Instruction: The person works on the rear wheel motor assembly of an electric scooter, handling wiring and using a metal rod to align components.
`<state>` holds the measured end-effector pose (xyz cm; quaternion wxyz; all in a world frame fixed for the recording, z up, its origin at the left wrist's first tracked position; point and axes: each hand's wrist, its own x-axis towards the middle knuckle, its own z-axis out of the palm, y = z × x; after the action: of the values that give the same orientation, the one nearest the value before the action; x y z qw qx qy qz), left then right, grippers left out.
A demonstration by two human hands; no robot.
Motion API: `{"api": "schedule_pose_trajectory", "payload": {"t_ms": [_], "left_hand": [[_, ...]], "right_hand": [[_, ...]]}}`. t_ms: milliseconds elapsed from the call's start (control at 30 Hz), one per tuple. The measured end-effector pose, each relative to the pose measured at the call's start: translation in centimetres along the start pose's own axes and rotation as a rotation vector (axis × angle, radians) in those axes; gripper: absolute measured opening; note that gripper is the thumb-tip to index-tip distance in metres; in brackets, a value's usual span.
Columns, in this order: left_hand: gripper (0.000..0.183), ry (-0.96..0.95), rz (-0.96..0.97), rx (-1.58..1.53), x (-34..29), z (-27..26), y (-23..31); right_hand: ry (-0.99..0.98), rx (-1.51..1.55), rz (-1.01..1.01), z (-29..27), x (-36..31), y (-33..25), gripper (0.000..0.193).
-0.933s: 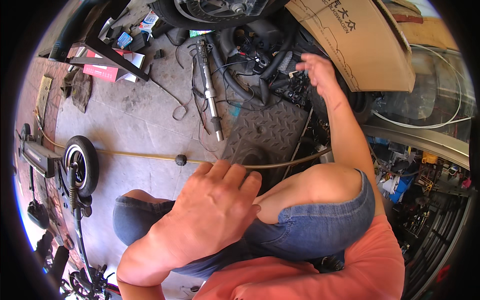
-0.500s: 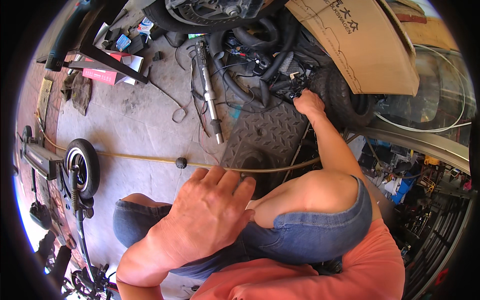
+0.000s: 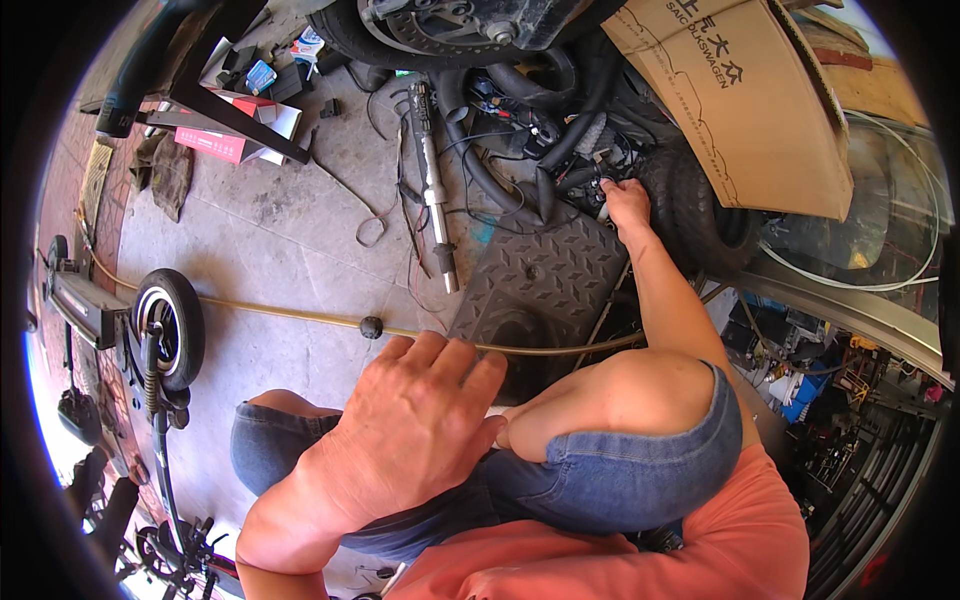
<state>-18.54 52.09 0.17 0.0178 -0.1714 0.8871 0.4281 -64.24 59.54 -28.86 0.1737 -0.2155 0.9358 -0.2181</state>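
Note:
My right hand (image 3: pixel 628 206) reaches forward into a heap of dark parts and cables (image 3: pixel 590 150). Its fingers are closed at the heap's near edge; what is in them is too small and dark to name. Over my lap hangs my left hand (image 3: pixel 415 420), back upward, fingers loosely bent and apart, with nothing visible in it. Its fingertips are partly hidden. Below my right hand lies a black panel with a raised diamond pattern (image 3: pixel 565 260). Black knobbly tyres (image 3: pixel 700 215) stand just right of that hand. Thick black tubing (image 3: pixel 475 170) curves to its left.
A metal shock-absorber-like rod (image 3: pixel 433 185) lies on the floor. A yellowish hose (image 3: pixel 270 312) crosses in front of me, a black knob (image 3: pixel 371 327) on it. Scooter wheel (image 3: pixel 168 330) at left; cardboard box (image 3: pixel 740 110) at upper right; wheel with brake disc (image 3: pixel 450 30) at top.
The view has shifted slightly, so the floor items sit a little lower and to the right. My right hand has shifted slightly within the heap; my left hand stays over my lap.

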Motion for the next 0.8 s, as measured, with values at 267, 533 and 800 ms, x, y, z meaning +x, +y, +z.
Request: {"api": "schedule_pose_trajectory", "payload": {"t_ms": [267, 533, 800], "left_hand": [[0.053, -0.025, -0.037, 0.015, -0.5, -0.1, -0.7], [0.051, 0.020, -0.073, -0.011, -1.2, -0.1, -1.4], [0.051, 0.020, -0.107, -0.028, -1.8, -0.1, -1.9]], "right_hand": [[-0.276, 0.692, 0.457, 2.2, -2.2, -7.0, 0.027], [-0.220, 0.773, 0.309, 2.1, -0.4, -9.3, 0.033], [-0.010, -0.606, -0.265, -1.6, -0.5, -15.3, 0.051]]}}
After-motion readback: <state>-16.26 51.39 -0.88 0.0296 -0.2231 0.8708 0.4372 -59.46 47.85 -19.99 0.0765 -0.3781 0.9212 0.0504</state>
